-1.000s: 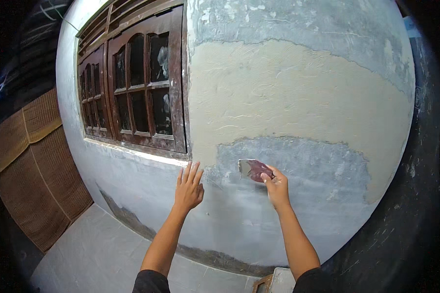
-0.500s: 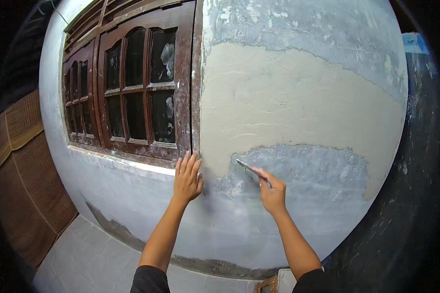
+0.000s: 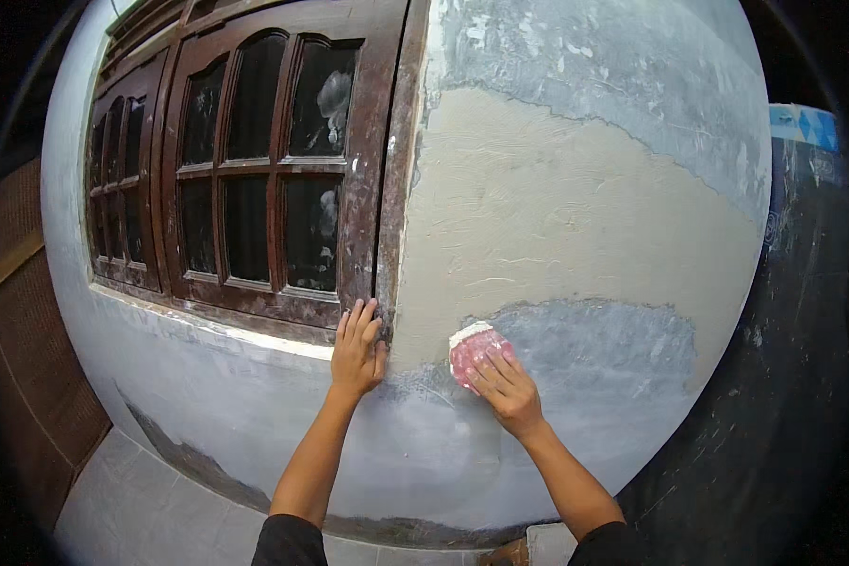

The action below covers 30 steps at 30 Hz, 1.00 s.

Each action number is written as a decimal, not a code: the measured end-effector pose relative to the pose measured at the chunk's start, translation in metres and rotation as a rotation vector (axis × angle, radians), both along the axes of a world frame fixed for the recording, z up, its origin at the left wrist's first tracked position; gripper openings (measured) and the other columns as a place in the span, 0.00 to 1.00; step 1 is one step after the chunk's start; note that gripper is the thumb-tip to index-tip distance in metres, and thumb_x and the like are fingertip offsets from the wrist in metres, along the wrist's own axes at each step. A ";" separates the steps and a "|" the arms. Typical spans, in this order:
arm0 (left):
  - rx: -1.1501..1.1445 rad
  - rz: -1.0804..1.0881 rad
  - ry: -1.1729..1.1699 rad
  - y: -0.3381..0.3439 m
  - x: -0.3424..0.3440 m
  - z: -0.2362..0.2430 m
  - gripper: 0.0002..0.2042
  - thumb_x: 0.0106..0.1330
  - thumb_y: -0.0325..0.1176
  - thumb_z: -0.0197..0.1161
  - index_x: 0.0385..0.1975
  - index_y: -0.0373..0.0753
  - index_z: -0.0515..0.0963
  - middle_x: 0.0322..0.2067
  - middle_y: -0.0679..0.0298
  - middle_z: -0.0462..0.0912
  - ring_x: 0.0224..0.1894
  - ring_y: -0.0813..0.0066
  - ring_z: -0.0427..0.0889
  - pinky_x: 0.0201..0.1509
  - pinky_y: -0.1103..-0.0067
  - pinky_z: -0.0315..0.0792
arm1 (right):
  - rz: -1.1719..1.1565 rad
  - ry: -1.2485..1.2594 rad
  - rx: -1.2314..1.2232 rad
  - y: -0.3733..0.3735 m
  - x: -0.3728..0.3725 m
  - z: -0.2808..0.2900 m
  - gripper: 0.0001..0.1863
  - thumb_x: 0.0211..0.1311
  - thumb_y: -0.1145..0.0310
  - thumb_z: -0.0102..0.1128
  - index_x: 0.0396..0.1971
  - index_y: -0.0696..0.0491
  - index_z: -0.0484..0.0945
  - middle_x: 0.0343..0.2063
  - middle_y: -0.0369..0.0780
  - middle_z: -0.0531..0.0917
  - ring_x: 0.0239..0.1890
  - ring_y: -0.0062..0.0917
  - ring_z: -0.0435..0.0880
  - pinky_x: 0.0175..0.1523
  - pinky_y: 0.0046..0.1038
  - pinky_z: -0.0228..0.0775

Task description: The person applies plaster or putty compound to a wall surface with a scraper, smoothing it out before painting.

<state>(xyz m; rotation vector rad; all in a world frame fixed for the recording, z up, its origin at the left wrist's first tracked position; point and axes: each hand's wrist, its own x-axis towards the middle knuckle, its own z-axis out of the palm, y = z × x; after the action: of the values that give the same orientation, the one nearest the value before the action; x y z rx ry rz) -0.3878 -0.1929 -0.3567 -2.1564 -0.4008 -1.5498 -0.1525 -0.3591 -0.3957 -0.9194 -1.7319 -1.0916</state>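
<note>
A pale grey wall (image 3: 424,472) fills most of the view, with a dark wooden window (image 3: 275,169) on the left and a broad beige coat (image 3: 575,226) right of it. The left hand (image 3: 357,358) is at the window's lower right corner, fingers straight, its grip loose and empty. The right hand (image 3: 509,396) has its grip closed on a red scraper (image 3: 470,358), fingers spread across the near face, thumb hidden. The scraper is at the coat's ragged lower edge, white paste (image 3: 470,332) along its upper rim. It looks light, thin and probably slightly springy; smears may make it slippery. Best held low, clear of the pasted rim, with fingers spread for even pressure.
</note>
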 end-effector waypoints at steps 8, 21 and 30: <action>0.029 -0.035 -0.061 0.007 -0.002 -0.004 0.23 0.55 0.28 0.56 0.53 0.41 0.62 0.63 0.49 0.62 0.65 0.46 0.60 0.67 0.56 0.53 | -0.271 -0.231 0.090 0.025 0.017 -0.015 0.17 0.53 0.70 0.56 0.44 0.50 0.82 0.44 0.39 0.82 0.53 0.34 0.78 0.61 0.40 0.66; 0.008 -0.010 -0.093 0.007 -0.003 -0.007 0.22 0.55 0.29 0.57 0.50 0.39 0.62 0.63 0.48 0.63 0.64 0.44 0.61 0.66 0.55 0.55 | -0.173 -0.260 0.012 -0.021 0.010 -0.002 0.15 0.49 0.71 0.62 0.40 0.52 0.82 0.39 0.39 0.83 0.49 0.31 0.80 0.58 0.36 0.69; 0.004 -0.031 -0.099 0.005 -0.001 -0.003 0.21 0.54 0.28 0.57 0.49 0.39 0.63 0.62 0.47 0.63 0.65 0.42 0.60 0.66 0.55 0.55 | 0.047 -0.130 -0.158 -0.047 0.009 0.063 0.14 0.44 0.81 0.56 0.35 0.55 0.79 0.34 0.41 0.82 0.40 0.36 0.81 0.44 0.36 0.71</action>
<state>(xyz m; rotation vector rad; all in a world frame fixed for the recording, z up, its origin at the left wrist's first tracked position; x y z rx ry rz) -0.3887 -0.1880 -0.3601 -2.0981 -0.3975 -1.6785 -0.1432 -0.4061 -0.3327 -0.9153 -1.9600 -1.0141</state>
